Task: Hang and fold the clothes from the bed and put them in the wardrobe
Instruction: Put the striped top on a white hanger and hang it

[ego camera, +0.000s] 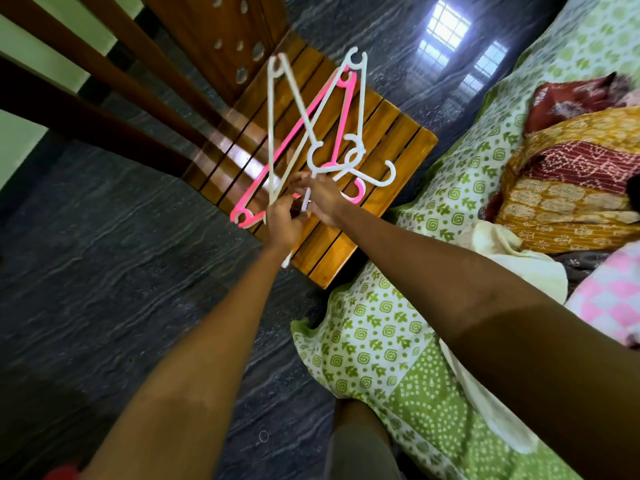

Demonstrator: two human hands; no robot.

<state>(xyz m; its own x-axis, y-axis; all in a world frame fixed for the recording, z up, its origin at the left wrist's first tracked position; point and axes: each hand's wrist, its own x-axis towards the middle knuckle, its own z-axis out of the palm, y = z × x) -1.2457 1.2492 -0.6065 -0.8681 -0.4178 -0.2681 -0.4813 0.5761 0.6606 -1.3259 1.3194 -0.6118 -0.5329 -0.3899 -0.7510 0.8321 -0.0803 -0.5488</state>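
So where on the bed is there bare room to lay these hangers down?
The green-print bedsheet is bare along its near edge, between the wooden bench and the cream cloth. Further in it is crowded: the yellow and maroon clothes and a pink checked cloth. Both the left hand and right hand hold the hangers.

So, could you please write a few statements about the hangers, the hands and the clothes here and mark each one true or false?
1. Both the left hand and the right hand are on the bunch of hangers. True.
2. All the hangers are pink. False: some are pink, some white.
3. A garment already hangs on a hanger. False: the hangers are bare.
4. The yellow and red clothes lie on the bed. True.
5. The hangers are held over the wooden bench. True.
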